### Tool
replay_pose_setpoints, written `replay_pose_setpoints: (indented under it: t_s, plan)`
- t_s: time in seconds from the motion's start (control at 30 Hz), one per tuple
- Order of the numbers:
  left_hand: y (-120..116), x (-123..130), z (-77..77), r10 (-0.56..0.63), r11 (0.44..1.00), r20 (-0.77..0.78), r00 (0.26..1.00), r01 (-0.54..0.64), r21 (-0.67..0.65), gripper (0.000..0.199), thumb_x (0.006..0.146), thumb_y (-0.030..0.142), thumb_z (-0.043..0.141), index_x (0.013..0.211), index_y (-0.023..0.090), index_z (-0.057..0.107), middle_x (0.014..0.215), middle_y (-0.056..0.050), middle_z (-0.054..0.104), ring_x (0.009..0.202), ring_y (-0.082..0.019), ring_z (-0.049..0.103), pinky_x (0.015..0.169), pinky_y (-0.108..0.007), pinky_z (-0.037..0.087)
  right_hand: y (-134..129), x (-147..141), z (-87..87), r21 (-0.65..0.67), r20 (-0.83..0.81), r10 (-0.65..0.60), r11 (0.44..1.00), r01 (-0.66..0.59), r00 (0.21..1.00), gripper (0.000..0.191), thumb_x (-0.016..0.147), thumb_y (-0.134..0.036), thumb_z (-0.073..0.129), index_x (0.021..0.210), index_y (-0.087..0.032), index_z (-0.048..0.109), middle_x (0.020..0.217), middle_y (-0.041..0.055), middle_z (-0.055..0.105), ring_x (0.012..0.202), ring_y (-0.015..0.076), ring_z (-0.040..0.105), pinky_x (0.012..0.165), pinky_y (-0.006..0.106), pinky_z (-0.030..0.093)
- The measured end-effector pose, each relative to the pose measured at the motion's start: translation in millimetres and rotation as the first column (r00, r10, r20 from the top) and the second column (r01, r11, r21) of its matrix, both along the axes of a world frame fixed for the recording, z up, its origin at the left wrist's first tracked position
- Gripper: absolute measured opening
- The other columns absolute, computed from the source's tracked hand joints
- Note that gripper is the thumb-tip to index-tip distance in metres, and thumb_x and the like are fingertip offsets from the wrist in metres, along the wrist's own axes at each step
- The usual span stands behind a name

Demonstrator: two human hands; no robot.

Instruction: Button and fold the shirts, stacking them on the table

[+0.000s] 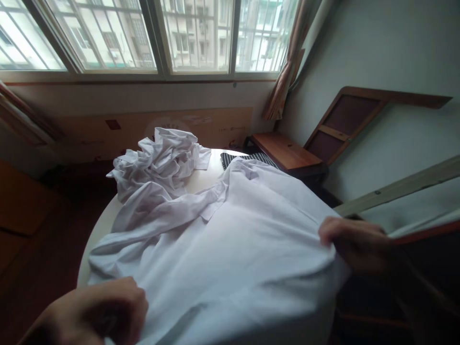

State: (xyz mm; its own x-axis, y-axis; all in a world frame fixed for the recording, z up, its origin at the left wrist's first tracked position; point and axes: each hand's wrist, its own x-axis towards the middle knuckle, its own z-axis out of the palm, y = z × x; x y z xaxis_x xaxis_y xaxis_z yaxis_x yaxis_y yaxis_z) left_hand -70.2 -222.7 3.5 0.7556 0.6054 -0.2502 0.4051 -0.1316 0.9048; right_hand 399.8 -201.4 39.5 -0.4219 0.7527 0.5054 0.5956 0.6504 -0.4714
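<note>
From here, the white garment (244, 239) lies over the surface (85, 268), stretching from the person toward the window (197, 38); the right hand (359, 244) grips its right edge, while the left hand (108, 304), well apart, clenches its near-left edge.

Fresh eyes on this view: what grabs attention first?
The big pale garment spread over the white table, its right side pinched in the right hand, the left hand curled at its near left. Then the crumpled cloth heap, far left on the table. Behind, a bright window.
</note>
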Motion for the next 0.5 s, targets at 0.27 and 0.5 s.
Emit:
replay_pose_setpoints:
  t_s: [0.27, 0.5]
  plan:
    - [66.1, 84.1, -14.8, 0.019, 0.809, -0.160, 0.987, 0.079, 0.582, 0.034, 0.084, 0.040, 0.059, 0.114, 0.023, 0.061, 0.115, -0.007, 0.064, 0.106, -0.021, 0.058, 0.095, -0.034, 0.045, -22.0, -18.6, -42.8, -0.888, 0.188, 0.587, 0.444, -0.118, 0.788, 0.029, 0.071, -0.008, 0.050, 0.093, -0.018, 0.067, 0.086, 0.0039, 0.068, 0.080, 0.0184, 0.063, 0.069, 0.028, 0.048]
    - [139.8, 96.2, -60.5, 0.301, 0.314, -0.370, 0.879, 0.274, 0.909, 0.051, 0.080, 0.010, 0.049, 0.129, 0.026, 0.053, 0.142, -0.008, 0.045, 0.136, -0.028, 0.032, 0.112, -0.058, 0.003, 102.6, -9.3, -29.6, -0.598, -0.041, 0.096, 0.795, -0.102, 0.995, 0.031, 0.083, -0.039, 0.057, 0.103, -0.017, 0.063, 0.101, 0.0094, 0.066, 0.094, 0.0215, 0.062, 0.084, 0.036, 0.049]
